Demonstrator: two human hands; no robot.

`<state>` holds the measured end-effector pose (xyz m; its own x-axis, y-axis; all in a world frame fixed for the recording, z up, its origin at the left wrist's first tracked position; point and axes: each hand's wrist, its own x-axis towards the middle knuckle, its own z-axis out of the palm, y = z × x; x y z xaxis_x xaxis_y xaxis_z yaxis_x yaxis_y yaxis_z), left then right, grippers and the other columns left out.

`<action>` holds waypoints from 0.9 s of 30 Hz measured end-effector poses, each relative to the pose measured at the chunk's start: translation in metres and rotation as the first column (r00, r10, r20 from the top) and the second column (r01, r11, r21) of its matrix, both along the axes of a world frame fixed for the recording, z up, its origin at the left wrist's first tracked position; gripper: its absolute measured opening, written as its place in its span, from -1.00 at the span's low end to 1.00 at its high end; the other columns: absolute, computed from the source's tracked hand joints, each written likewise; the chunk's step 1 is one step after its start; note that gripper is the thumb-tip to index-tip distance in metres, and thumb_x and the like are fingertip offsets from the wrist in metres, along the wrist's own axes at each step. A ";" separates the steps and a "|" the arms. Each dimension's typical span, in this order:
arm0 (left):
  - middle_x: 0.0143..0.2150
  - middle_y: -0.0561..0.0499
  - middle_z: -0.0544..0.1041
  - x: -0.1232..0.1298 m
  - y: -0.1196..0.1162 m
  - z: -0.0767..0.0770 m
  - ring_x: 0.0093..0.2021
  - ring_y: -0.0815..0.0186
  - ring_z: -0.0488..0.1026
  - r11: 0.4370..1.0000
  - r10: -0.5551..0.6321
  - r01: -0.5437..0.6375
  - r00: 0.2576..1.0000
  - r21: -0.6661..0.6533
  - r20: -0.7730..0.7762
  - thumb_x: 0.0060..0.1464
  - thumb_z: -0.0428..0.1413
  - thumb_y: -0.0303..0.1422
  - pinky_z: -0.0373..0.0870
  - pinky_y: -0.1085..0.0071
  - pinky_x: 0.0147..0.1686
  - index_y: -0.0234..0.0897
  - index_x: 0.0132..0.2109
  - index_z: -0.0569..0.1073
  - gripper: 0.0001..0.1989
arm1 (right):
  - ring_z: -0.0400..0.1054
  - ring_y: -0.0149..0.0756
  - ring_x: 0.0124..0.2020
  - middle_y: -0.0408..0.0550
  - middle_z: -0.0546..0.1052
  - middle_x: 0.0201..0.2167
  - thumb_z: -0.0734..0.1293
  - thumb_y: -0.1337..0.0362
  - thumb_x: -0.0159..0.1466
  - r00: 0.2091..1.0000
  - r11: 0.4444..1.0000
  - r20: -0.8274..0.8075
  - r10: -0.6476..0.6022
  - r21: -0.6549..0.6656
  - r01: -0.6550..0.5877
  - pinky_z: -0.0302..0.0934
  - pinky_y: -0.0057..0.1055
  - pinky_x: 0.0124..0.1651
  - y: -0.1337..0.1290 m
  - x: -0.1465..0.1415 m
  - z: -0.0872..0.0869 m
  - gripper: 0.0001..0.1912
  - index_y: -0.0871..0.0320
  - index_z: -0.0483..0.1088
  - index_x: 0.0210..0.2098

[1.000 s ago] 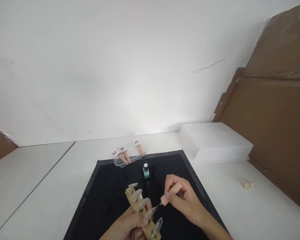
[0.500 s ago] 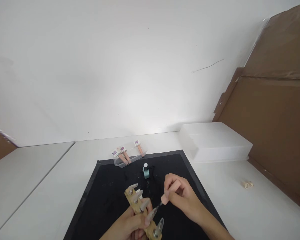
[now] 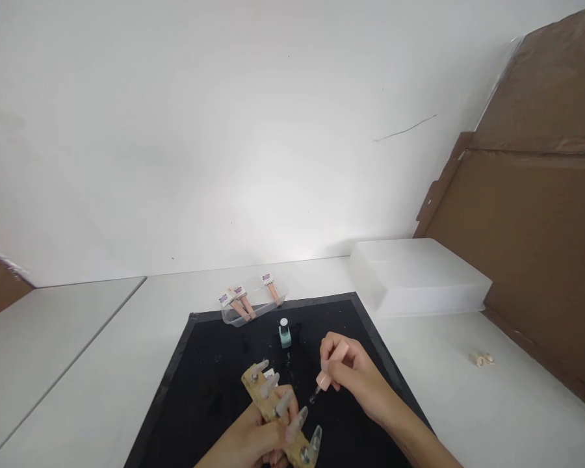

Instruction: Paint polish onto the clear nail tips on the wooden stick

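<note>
Over the near part of the black mat [image 3: 199,370], the left hand [image 3: 260,437] has its fingers clamped around a wooden strip [image 3: 268,406] bearing clear nail tips [image 3: 298,423]. Over the mat's right side, the right hand [image 3: 363,377] pinches a pink-handled brush [image 3: 327,374] between its fingers, bristles just beside one nail tip. Toward the mat's far edge stands a teal bottle [image 3: 285,337], and a clear tray [image 3: 231,321] overlaps that edge.
</note>
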<state>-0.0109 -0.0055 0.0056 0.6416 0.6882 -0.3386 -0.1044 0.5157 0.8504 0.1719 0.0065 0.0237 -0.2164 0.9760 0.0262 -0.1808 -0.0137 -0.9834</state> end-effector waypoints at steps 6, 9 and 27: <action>-0.75 0.27 0.17 0.000 0.003 -0.002 -0.78 0.56 0.09 1.000 0.001 0.000 1.000 0.025 -0.022 -0.24 0.13 -0.38 0.05 0.63 -0.76 -0.24 -0.51 0.22 -0.81 | 0.07 -0.51 -0.65 -0.23 0.29 -0.62 0.37 0.25 0.08 0.988 0.987 -0.061 0.143 0.088 -0.138 -0.07 -0.53 -0.59 -0.002 0.001 -0.005 -0.84 0.22 0.35 -0.49; -0.74 0.28 0.17 0.001 0.005 -0.004 -0.79 0.57 0.07 1.000 -0.002 0.003 1.000 0.013 -0.031 -0.22 0.13 -0.37 0.10 0.62 -0.75 -0.24 -0.49 0.24 -0.83 | 0.04 -0.52 -0.64 -0.24 0.27 -0.63 0.38 0.27 0.07 0.984 0.983 -0.013 0.176 0.057 -0.175 -0.08 -0.54 -0.59 -0.002 -0.001 -0.003 -0.85 0.22 0.35 -0.51; -0.69 0.27 0.20 0.000 0.000 -0.002 -0.77 0.56 0.13 0.993 -0.044 0.054 0.995 0.105 -0.092 -0.22 0.11 -0.38 0.10 0.61 -0.74 -0.23 -0.46 0.21 -0.82 | 0.10 -0.51 -0.67 -0.27 0.31 -0.70 0.32 0.38 0.03 0.993 0.993 0.038 0.108 -0.053 -0.106 -0.10 -0.55 -0.61 0.001 -0.001 -0.002 -0.90 0.18 0.29 -0.57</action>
